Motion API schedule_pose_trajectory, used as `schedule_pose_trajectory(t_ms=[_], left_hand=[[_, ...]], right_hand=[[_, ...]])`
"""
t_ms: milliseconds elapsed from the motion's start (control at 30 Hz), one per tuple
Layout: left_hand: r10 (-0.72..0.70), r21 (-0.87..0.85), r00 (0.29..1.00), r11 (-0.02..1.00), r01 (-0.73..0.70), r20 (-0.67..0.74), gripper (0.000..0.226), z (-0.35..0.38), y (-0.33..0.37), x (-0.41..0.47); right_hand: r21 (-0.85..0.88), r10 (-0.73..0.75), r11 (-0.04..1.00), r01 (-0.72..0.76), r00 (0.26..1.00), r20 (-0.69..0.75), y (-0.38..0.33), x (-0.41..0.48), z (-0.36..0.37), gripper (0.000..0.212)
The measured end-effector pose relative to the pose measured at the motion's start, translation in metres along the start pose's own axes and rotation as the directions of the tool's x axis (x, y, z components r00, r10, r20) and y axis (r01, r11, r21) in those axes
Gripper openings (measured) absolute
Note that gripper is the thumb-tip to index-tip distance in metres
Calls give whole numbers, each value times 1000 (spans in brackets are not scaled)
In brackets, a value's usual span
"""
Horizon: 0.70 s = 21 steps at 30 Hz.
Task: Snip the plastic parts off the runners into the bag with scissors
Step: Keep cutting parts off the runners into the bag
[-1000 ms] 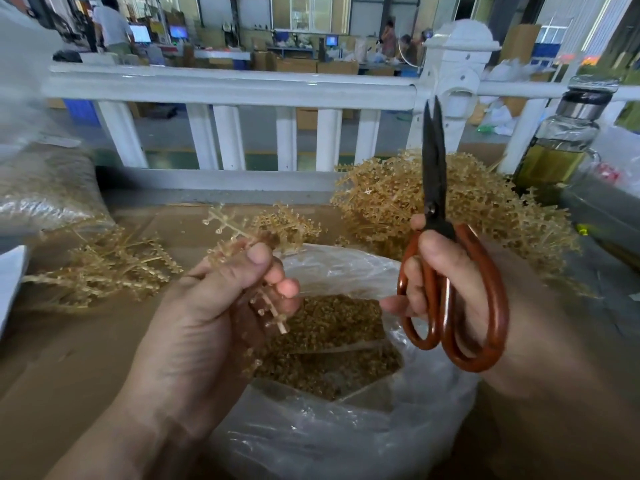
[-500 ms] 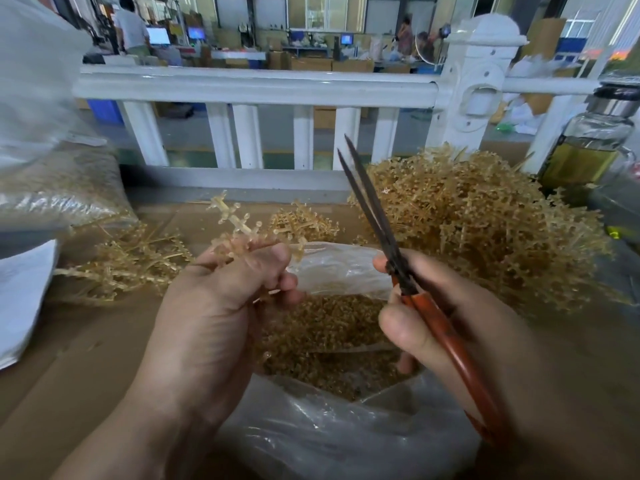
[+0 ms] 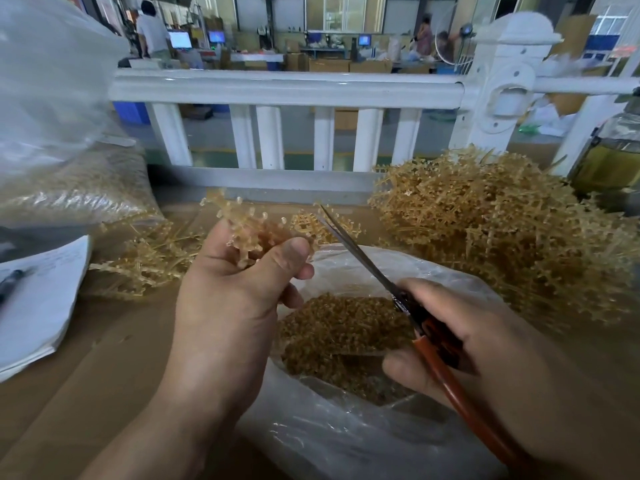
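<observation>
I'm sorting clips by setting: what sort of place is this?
Most likely a factory floor: a pile of plastic runners waiting to be trimmed, with cardboard boxes and computer screens beyond the white railing.

Runner pile [image 3: 502,244] right, railing [image 3: 287,86] behind bag [image 3: 346,427].

No text is coming through clearly enough to read. Faint handwritten lines are showing on the top sheet of the paper stack [image 3: 41,299] at the left of the bench [image 3: 104,362], but they are blurring too much to make out. Far behind the white railing [image 3: 277,88], monitors [image 3: 180,39] are glowing with screen content too small to read.
</observation>
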<state>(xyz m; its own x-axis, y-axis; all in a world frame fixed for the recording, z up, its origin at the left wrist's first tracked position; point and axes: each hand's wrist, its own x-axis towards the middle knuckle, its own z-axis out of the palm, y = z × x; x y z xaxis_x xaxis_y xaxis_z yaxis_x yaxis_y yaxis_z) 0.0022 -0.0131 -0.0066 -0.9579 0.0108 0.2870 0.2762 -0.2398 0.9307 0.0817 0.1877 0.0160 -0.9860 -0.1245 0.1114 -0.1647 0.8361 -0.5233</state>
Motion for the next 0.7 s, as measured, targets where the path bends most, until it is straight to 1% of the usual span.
schedule_pose_trajectory(t_ms=[100,200,300,400,533,600,700], left_hand=[[21,-32,1000,999,-20,17,9,-1,-2,0],[13,-81,999,997,-10,30,13,-3,-4,3],[38,-157,997,987,-27,67,16,-5,-5,5],[56,-150,992,988,-39,112,14,-6,-5,6],[49,-169,989,985,-25,137,16,-6,-8,6],[51,-181,988,983,-24,145,17,-7,-10,7],[71,-124,987,991,-53,145,17,-9,-11,8]], right_hand=[[19,-9,1000,9,1000,2,-1,1,-1,61],[-10,-3,1000,3,1000,16,-1,3,-2,62],[-20,-6,1000,7,1000,28,2,3,-3,64],[4,-3,1000,3,1000,15,4,3,-4,66],[28,21,999,-21,999,24,6,3,-5,63],[25,29,999,-30,999,32,7,2,-6,66],[21,30,999,-31,998,58,7,2,-7,66]])
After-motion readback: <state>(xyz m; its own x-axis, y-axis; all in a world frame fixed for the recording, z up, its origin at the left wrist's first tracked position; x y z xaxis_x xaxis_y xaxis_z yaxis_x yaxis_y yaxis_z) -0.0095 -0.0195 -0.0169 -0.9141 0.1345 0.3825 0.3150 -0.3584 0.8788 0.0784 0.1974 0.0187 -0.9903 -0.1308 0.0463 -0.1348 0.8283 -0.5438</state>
